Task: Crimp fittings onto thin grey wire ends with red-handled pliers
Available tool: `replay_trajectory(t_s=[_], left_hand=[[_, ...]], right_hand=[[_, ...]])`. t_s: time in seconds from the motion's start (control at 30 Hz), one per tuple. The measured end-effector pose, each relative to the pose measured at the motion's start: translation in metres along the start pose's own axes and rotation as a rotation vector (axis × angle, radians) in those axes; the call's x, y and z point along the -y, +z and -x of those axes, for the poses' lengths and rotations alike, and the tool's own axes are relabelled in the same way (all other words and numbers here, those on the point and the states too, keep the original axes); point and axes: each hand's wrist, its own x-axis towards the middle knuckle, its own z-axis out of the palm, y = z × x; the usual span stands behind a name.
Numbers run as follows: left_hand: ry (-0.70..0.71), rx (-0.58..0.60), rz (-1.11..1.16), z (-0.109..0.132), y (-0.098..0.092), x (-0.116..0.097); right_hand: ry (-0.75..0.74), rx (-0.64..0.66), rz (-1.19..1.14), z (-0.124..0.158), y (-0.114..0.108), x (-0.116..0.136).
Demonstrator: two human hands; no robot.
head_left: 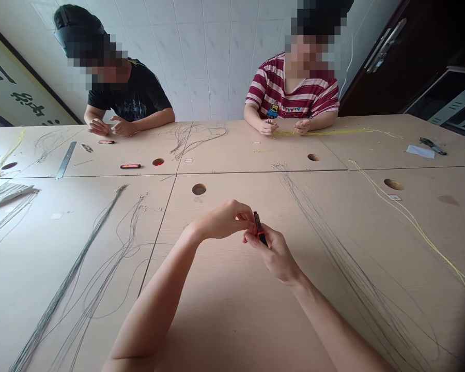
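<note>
My right hand (276,250) is closed round a slim black tool with a red band (259,227), whose exact kind I cannot make out. The tool tilts upward, its dark end above the fingers. My left hand (228,219) meets it from the left, with thumb and fingers pinched together beside the tool. Whatever lies in that pinch is too small or hidden to name. Both hands are above the middle of the wooden table (225,310). Right of them lies a spread bundle of thin grey cords (325,243) with small metal ends.
Thick grey cords (81,253) and a looser bundle (116,268) lie at left, yellow cords (418,227) at right. The tabletop has round holes (199,189). Across it, one person in black (139,98) and another in stripes (267,88) work. A metal ruler (66,160) lies far left.
</note>
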Motion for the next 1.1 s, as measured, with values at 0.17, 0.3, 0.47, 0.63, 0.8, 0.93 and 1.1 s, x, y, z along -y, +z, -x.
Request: replay_trajectory(t_s=[0.17,0.3,0.47,0.63,0.8,0.93,1.1], left_hand=[[-0.007,-0.017,-0.02,-0.002,0.002,0.003],[-0.02,-0.051,-0.034,-0.001,-0.004,0.006],[0.018,-0.076,0.102,0.002,-0.011,0.006],[0.092,-0.116,0.201,0.004,-0.014,0.005],[0.113,-0.232,0.22,0.007,-0.015,0.003],[0.113,-0.295,0.178,0.01,-0.016,-0.003],[0.102,-0.321,0.152,0.012,-0.019,-0.003]], right_hand=[[-0.008,0.011,-0.003,-0.001,0.0,-0.001],[-0.002,-0.008,0.011,-0.001,-0.002,0.002],[-0.018,-0.062,0.003,0.0,-0.007,0.009],[-0.072,-0.16,-0.037,-0.004,-0.014,0.019],[-0.131,-0.185,0.014,-0.016,-0.014,0.037],[-0.12,-0.17,0.073,-0.026,-0.01,0.047],[-0.126,-0.113,0.076,-0.036,-0.009,0.05]])
